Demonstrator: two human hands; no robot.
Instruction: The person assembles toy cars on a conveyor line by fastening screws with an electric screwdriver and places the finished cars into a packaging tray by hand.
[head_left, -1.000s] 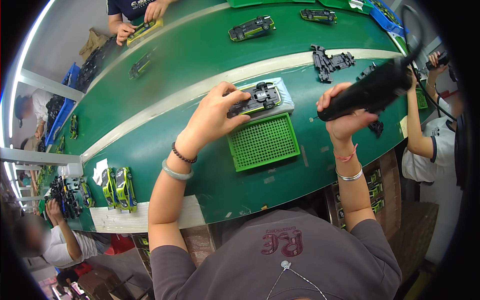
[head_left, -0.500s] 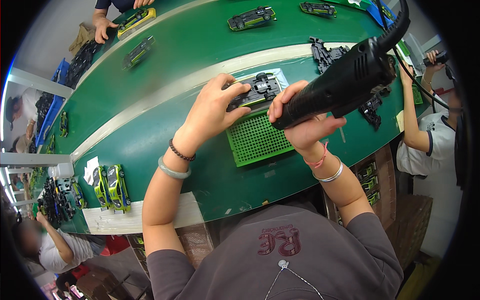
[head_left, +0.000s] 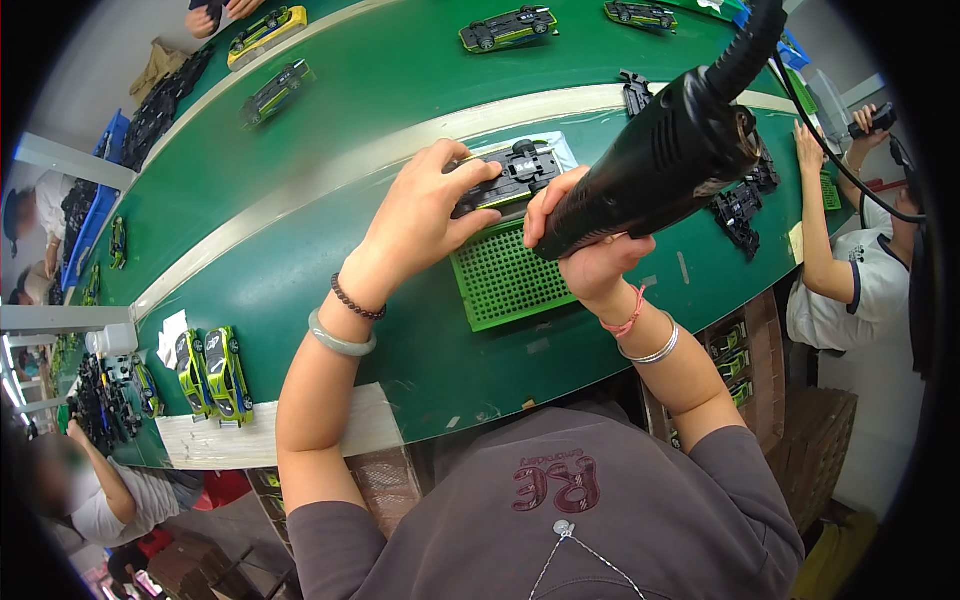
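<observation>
An overturned toy car [head_left: 519,180] shows its black underside and yellow-green edge. My left hand [head_left: 422,200] grips its left end, thumb along the near side and fingers over the top. In my right hand [head_left: 598,262] is a black corded electric screwdriver [head_left: 655,160], fingers wrapped round its body. The tool slants over the table just right of the car; its working tip is hidden. Below the car lies a green perforated plastic basket [head_left: 512,282], turned so its holes face up.
Two upright toy cars [head_left: 228,375] stand at the left on a white strip. Black chassis parts [head_left: 738,215] lie at the right. Beyond a pale divider, more overturned cars [head_left: 508,28] rest on green surface. A person [head_left: 835,265] works at the right, others at the left.
My right hand and the screwdriver have shifted slightly left. My left hand keeps its hold on the car. At the far left, another person's hand has moved off the yellow holder.
</observation>
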